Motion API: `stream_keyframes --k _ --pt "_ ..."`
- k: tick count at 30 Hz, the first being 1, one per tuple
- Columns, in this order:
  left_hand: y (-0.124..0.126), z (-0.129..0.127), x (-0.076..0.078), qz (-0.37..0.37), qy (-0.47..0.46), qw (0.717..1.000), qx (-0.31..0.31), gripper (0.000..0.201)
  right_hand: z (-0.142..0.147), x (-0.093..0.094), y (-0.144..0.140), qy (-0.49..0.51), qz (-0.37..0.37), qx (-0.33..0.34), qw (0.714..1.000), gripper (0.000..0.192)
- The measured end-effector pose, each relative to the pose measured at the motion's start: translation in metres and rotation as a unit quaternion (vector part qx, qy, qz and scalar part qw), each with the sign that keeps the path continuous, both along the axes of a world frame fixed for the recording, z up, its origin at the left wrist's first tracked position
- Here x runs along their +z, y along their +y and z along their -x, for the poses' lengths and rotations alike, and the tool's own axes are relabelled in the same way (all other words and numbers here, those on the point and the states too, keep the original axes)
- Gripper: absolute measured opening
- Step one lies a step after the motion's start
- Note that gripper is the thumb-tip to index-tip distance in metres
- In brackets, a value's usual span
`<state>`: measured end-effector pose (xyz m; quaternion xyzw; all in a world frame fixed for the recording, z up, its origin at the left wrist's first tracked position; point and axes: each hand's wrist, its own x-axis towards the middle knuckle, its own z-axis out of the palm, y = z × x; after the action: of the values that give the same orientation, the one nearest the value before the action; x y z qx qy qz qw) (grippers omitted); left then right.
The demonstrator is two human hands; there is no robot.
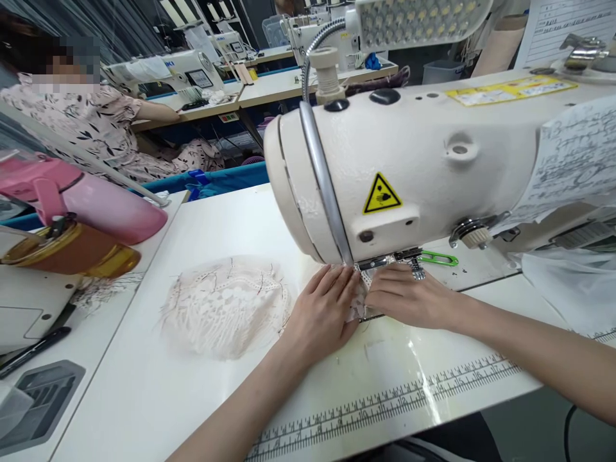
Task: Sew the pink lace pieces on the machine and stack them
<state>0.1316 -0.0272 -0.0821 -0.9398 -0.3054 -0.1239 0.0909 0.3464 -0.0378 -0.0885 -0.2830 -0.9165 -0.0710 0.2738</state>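
Note:
A white sewing machine (327, 173) stands over the tabletop, its needle area at my fingertips. My left hand (320, 311) lies flat on pale lace fabric (357, 300), fingers stretched toward the presser foot. From the right, my right hand (409, 298) grips the same lace with bent fingers; its thumb is hidden. Between the two hands only a narrow strip of the lace shows. To the left of my left hand, a gathered piece of pale lace (226, 308) with reddish thread ends rests on the white table (158, 398).
A green-handled tool (437, 258) lies behind my right hand. Printed ruler markings (385, 404) run along the front edge. At left are a pink bottle (106, 199) and an amber cup (72, 250). Another person (91, 128) sits beyond, near more sewing machines (168, 70).

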Motion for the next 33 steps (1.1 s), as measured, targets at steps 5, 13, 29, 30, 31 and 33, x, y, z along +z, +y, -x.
stream_keyframes --k 5,13,29,30,31,33 --pt "-0.001 -0.001 0.000 0.011 0.000 1.000 0.010 0.052 -0.002 0.005 0.001 -0.011 -0.044 -0.044 0.998 0.023" --pt "-0.002 -0.002 0.002 0.025 0.008 0.999 0.021 0.056 -0.005 0.009 0.004 -0.031 -0.103 -0.078 0.991 0.017" --pt "-0.008 0.001 0.002 -0.060 -0.034 0.995 -0.074 0.021 -0.005 0.003 0.002 -0.020 -0.038 -0.042 0.998 0.021" --pt "-0.007 0.001 0.002 -0.057 -0.037 0.995 -0.069 0.020 -0.003 0.001 0.003 -0.012 -0.021 -0.027 0.999 0.021" --pt "-0.006 0.002 0.002 -0.054 -0.040 0.996 -0.064 0.020 -0.001 0.000 0.003 -0.004 -0.002 -0.018 1.000 0.021" --pt "-0.004 0.002 0.002 -0.050 -0.048 0.996 -0.055 0.020 0.002 -0.001 0.003 0.007 0.030 -0.020 0.999 0.021"
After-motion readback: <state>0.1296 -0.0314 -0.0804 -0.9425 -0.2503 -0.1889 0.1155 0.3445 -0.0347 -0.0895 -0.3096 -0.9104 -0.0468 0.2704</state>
